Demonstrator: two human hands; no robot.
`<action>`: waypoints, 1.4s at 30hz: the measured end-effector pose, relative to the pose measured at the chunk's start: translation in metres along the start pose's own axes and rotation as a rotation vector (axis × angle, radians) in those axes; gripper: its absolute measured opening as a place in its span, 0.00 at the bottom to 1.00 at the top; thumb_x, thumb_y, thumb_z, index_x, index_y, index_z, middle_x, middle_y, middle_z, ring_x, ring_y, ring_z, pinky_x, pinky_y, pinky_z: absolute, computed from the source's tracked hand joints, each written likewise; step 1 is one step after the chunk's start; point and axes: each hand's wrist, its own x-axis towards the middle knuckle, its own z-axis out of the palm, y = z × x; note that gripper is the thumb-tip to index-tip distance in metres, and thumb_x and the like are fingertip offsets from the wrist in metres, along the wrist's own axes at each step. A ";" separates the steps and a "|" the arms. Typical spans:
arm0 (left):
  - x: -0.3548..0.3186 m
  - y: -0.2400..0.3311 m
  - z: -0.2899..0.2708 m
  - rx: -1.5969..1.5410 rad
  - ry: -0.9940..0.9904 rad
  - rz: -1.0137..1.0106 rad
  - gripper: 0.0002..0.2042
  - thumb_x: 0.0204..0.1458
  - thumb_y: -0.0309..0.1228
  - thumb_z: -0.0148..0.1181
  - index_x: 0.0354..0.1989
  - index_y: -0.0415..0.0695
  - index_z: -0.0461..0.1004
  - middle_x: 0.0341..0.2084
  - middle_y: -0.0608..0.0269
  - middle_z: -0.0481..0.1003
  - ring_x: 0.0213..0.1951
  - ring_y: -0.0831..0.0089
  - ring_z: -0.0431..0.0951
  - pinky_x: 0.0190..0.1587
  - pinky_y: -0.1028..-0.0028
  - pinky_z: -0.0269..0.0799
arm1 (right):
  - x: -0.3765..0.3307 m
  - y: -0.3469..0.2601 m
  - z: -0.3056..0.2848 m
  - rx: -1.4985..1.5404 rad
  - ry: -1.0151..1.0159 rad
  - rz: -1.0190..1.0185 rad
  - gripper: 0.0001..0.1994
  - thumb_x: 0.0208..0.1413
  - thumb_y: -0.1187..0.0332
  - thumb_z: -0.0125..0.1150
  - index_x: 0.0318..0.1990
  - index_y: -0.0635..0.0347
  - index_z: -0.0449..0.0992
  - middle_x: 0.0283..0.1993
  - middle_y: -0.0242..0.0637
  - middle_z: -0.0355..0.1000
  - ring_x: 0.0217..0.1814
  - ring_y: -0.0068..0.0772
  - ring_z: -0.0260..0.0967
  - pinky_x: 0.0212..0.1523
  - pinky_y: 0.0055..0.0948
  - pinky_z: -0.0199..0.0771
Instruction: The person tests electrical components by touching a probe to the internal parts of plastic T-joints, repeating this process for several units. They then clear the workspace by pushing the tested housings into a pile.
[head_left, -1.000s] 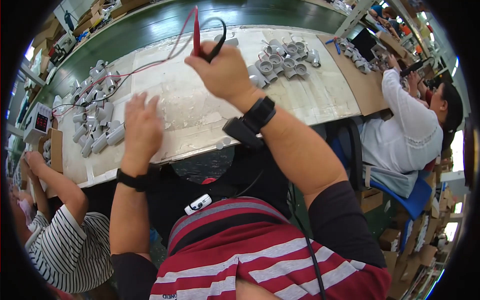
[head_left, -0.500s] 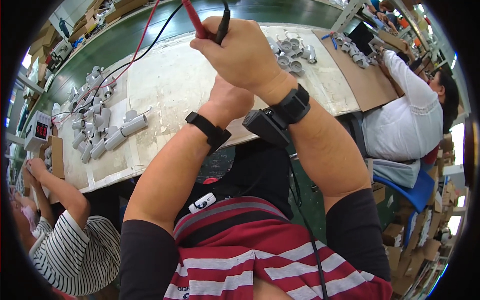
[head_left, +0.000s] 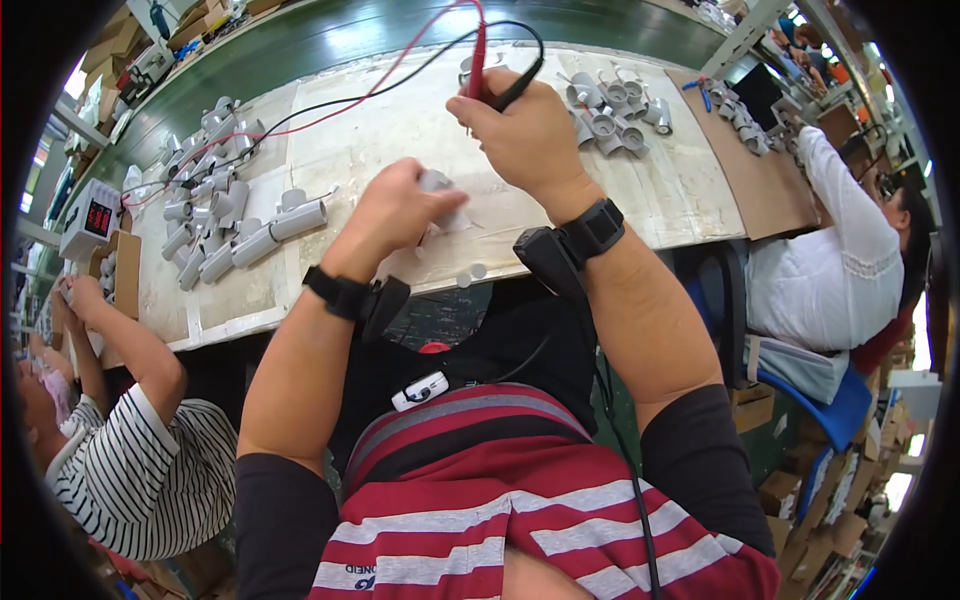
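Observation:
My right hand [head_left: 530, 135] is closed around a red test probe [head_left: 478, 70] and a black test probe [head_left: 520, 85], above the worktable [head_left: 360, 130]. Red and black leads loop from the probes to the left. Lower and to the left, my left hand [head_left: 395, 205] grips a small grey cylindrical fitting [head_left: 434, 182], partly hidden by the fingers and blurred. A pile of grey fittings [head_left: 605, 125] lies right of my right hand. More grey cylindrical fittings [head_left: 215, 210] are heaped left of my left hand. Small pale discs [head_left: 470, 275] show near the table's front edge.
A white meter box [head_left: 90, 222] with a red display stands at the left end, beside a cardboard box [head_left: 126, 275]. One person in stripes [head_left: 150, 480] sits at left; another in white [head_left: 815, 270] sits at right by a brown board [head_left: 770, 185]. Blue-handled pliers [head_left: 703, 92] lie there.
My hands have parted: the left moved left and down into view with a grey fitting, while the right shifted slightly right and down, still holding both probes.

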 end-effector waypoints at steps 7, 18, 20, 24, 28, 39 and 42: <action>-0.056 -0.043 -0.005 -1.121 0.252 -0.222 0.22 0.59 0.31 0.65 0.56 0.33 0.66 0.42 0.52 0.77 0.37 0.65 0.82 0.37 0.66 0.82 | -0.048 0.011 0.044 0.420 -0.151 0.422 0.09 0.62 0.67 0.68 0.39 0.65 0.81 0.30 0.34 0.80 0.29 0.20 0.76 0.27 0.21 0.75; -0.075 -0.063 0.031 -0.682 0.603 0.066 0.23 0.58 0.21 0.67 0.55 0.38 0.59 0.54 0.51 0.70 0.48 0.63 0.82 0.47 0.70 0.83 | -0.087 0.005 0.074 0.553 -0.134 0.492 0.08 0.64 0.69 0.68 0.42 0.66 0.80 0.33 0.37 0.81 0.30 0.21 0.76 0.29 0.21 0.76; -0.078 -0.060 0.037 -0.834 0.609 0.179 0.24 0.58 0.19 0.67 0.56 0.38 0.58 0.57 0.50 0.67 0.51 0.60 0.82 0.48 0.70 0.83 | -0.088 0.007 0.076 0.557 -0.103 0.494 0.08 0.64 0.68 0.68 0.42 0.66 0.80 0.33 0.36 0.81 0.30 0.21 0.76 0.29 0.21 0.76; -0.080 -0.054 0.041 -0.928 0.599 0.248 0.24 0.58 0.17 0.67 0.56 0.39 0.57 0.61 0.50 0.64 0.53 0.58 0.82 0.49 0.70 0.83 | -0.089 0.009 0.079 0.569 -0.086 0.493 0.09 0.64 0.68 0.69 0.42 0.65 0.80 0.33 0.36 0.81 0.30 0.21 0.76 0.29 0.21 0.76; -0.081 -0.053 0.041 -0.928 0.601 0.262 0.24 0.58 0.17 0.67 0.55 0.39 0.57 0.61 0.49 0.64 0.52 0.58 0.83 0.48 0.71 0.83 | -0.092 0.010 0.082 0.496 -0.092 0.469 0.09 0.63 0.67 0.69 0.42 0.65 0.81 0.32 0.34 0.80 0.29 0.20 0.75 0.28 0.21 0.75; -0.083 -0.054 0.043 -0.943 0.595 0.266 0.24 0.58 0.17 0.67 0.55 0.40 0.57 0.61 0.49 0.64 0.51 0.60 0.83 0.48 0.71 0.84 | -0.095 0.015 0.087 0.309 -0.073 0.347 0.10 0.62 0.66 0.70 0.40 0.64 0.80 0.27 0.31 0.77 0.26 0.19 0.73 0.27 0.23 0.72; -0.083 -0.054 0.043 -0.959 0.589 0.278 0.24 0.58 0.17 0.67 0.54 0.40 0.57 0.62 0.48 0.63 0.51 0.60 0.83 0.49 0.71 0.84 | -0.094 0.014 0.088 0.264 -0.077 0.340 0.10 0.62 0.65 0.70 0.40 0.64 0.80 0.26 0.31 0.77 0.25 0.19 0.72 0.26 0.24 0.70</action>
